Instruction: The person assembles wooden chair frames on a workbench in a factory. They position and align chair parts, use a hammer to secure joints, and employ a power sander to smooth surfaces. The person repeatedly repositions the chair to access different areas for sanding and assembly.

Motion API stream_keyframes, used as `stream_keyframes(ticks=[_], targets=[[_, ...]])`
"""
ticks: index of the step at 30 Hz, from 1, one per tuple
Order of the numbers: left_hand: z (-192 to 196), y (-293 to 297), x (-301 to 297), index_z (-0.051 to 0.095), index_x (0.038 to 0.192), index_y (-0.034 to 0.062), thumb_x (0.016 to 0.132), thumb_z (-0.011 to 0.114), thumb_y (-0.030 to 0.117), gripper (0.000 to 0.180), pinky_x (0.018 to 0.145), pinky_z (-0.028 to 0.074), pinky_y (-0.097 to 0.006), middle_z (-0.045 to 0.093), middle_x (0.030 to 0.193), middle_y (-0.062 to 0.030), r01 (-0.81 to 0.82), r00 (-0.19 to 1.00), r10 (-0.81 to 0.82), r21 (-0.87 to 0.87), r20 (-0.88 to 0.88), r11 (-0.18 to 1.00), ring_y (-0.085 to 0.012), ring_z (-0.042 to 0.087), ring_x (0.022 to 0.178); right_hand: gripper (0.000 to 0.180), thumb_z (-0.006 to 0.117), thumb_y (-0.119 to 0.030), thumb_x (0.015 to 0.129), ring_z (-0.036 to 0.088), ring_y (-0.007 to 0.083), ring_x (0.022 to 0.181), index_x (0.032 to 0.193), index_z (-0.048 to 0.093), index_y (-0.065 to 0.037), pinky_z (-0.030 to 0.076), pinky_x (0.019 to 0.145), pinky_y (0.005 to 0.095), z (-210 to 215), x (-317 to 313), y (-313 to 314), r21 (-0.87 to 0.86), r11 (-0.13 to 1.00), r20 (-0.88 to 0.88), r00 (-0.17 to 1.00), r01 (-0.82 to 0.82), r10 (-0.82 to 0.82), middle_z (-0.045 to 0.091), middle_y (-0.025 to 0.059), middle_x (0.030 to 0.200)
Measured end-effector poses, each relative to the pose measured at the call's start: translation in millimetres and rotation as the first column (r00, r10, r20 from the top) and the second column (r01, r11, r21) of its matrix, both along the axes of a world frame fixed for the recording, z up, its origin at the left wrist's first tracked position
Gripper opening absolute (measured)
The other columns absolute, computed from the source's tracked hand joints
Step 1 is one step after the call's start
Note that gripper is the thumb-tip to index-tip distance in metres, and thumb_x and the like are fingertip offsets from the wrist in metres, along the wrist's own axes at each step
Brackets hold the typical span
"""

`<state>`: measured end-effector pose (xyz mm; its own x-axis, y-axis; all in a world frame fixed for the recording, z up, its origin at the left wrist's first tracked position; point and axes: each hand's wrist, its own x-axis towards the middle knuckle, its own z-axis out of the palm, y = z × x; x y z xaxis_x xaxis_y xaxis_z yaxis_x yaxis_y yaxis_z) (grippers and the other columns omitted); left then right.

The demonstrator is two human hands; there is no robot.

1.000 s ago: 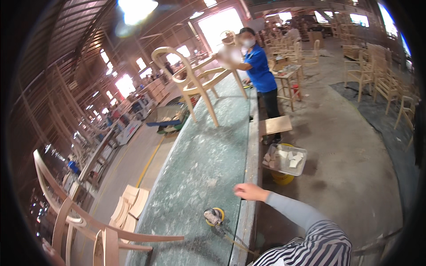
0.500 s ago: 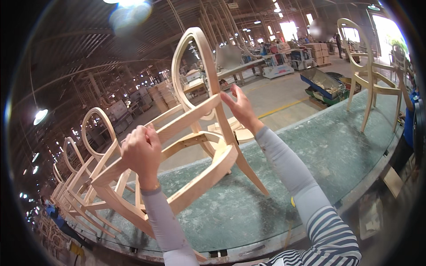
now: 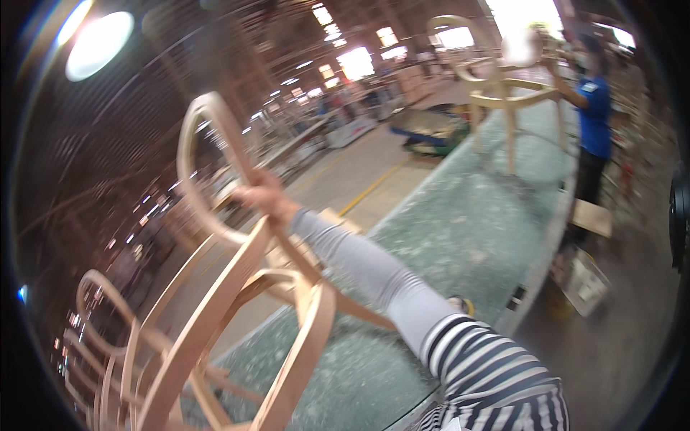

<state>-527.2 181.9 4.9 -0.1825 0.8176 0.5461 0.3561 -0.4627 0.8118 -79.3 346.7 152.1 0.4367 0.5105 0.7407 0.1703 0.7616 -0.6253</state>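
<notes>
An unfinished wooden armchair frame (image 3: 322, 309) with an oval back stands tilted in the view, on the green-topped bench (image 3: 374, 359). My right hand (image 3: 269, 197) is closed round the side of its oval back, just above where the armrest (image 3: 208, 323) joins. The picture is smeared by motion, but the fingers appear wrapped about the wood. A grey sleeve covers my right forearm. My left hand is out of the picture.
Several similar chair frames (image 3: 100, 280) line up at the left. At the bench's far end a person in a blue shirt (image 3: 594, 115) holds another chair frame (image 3: 509, 100). A bin of scraps (image 3: 428, 126) stands beyond the bench; a white container (image 3: 586, 284) sits below its right edge.
The view has swung to the right. My right hand, open beside the chair before, now grips its back. My left hand, earlier on the armrest, has left the picture.
</notes>
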Motion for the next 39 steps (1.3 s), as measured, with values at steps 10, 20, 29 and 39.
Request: stream_keyframes(ticks=[10, 20, 29, 39], targets=[[2.7, 26.7, 17.6, 0.058, 0.084, -0.0055, 0.083, 0.069, 0.029, 0.036, 0.058, 0.052, -0.037, 0.06, 0.083, -0.0184, 0.262, 0.963, -0.263, 0.033, 0.053, 0.965, -0.0239, 0.058, 0.069, 0.025, 0.063, -0.005, 0.069, 0.048, 0.0183, 0.068, 0.089, 0.05, 0.002, 0.042, 0.063, 0.0323, 0.3, -62.3, -75.9, 0.134, 0.962, 0.116, 0.96, 0.238, -0.254, 0.047, 0.0076, 0.073], [5.3, 21.3, -2.7, 0.058, 0.085, -0.0054, 0.083, 0.069, 0.028, 0.035, 0.058, 0.052, -0.037, 0.06, 0.084, -0.0182, 0.339, 0.927, -0.351, 0.107, 0.132, 0.935, -0.0241, 0.058, 0.07, 0.026, 0.069, -0.013, 0.068, 0.062, 0.0294, 0.071, 0.083, 0.057, 0.004, 0.05, 0.066, 0.0362, 95.5, -159.4, -193.0, 0.282, 0.902, 0.195, 0.901, 0.327, -0.387, 0.061, 0.0143, 0.073], [1.3, -27.5, 53.7, 0.058, 0.085, -0.0054, 0.083, 0.069, 0.028, 0.035, 0.058, 0.052, -0.037, 0.059, 0.085, -0.0181, 0.609, 0.761, -0.622, 0.128, 0.182, 0.783, -0.0242, 0.057, 0.07, 0.024, 0.061, -0.024, 0.072, 0.063, 0.0253, 0.075, 0.073, 0.066, -0.001, 0.048, 0.068, 0.0338, 153.5, -143.2, -397.5, 0.646, 0.208, 0.586, -0.303, 0.735, -0.751, 0.063, 0.0115, 0.071], [-20.8, -203.0, 231.4, 0.058, 0.086, -0.0053, 0.083, 0.069, 0.028, 0.035, 0.058, 0.052, -0.037, 0.059, 0.087, -0.0179, 0.937, 0.316, -0.931, 0.091, 0.183, 0.336, -0.0244, 0.057, 0.071, 0.011, 0.064, -0.004, 0.068, 0.06, 0.0171, 0.064, 0.059, 0.059, -0.001, 0.046, 0.056, 0.0323, 98.0, -113.3, -747.4, 0.641, -0.108, 0.185, -0.289, 0.76, -0.939, 0.06, 0.006, 0.069]])
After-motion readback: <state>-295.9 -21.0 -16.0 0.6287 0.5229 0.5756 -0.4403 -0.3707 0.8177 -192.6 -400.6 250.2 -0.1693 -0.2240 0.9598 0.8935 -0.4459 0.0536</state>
